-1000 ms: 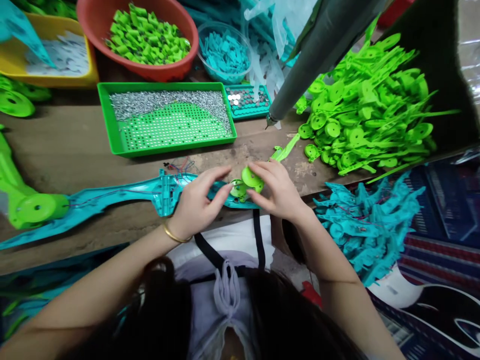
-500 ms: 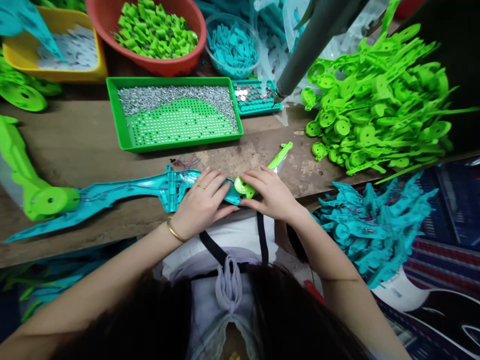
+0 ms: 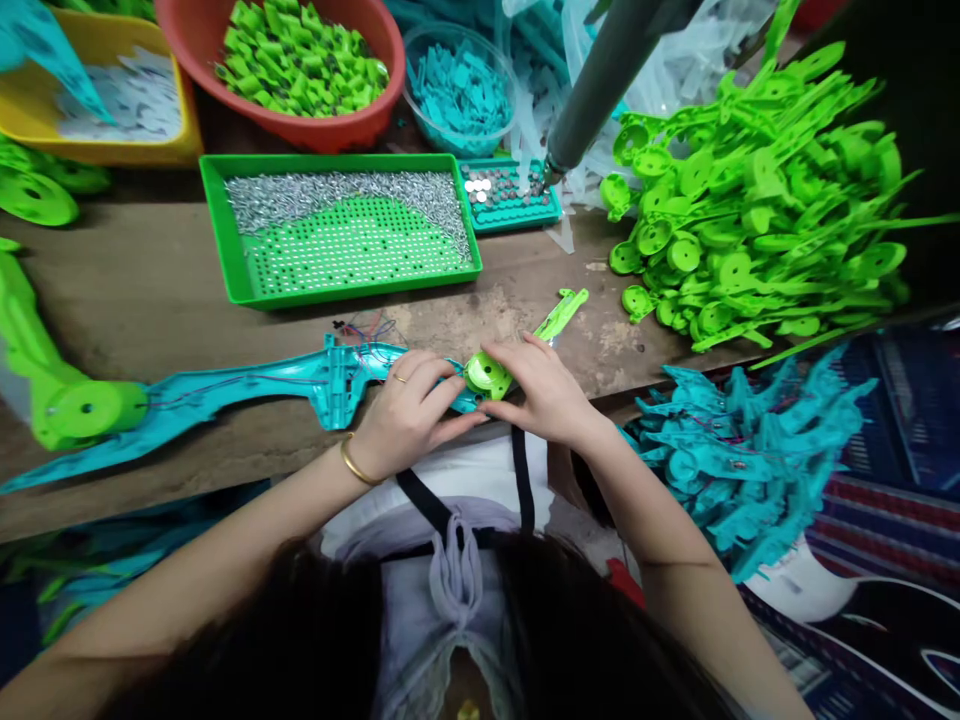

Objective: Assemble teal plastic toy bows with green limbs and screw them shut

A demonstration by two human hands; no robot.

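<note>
On a brown table [image 3: 157, 270], a green tray [image 3: 356, 260] and a red bowl [image 3: 315, 132] are sitting left of heaped green parts [image 3: 757, 220]. At the near edge, the right hand [image 3: 545, 390] is pinching a green piece [image 3: 487, 374] at the right end of a blue part [image 3: 341, 385]; the left hand [image 3: 409, 410] is lying across it, its grip impossible to tell.

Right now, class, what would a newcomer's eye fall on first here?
The heap of bright green parts at the upper right would probably draw the eye first, then the red bowl of small green pieces at the upper left. In the middle, the left hand lies over a long blue piece and the right hand holds a round green part.
</note>
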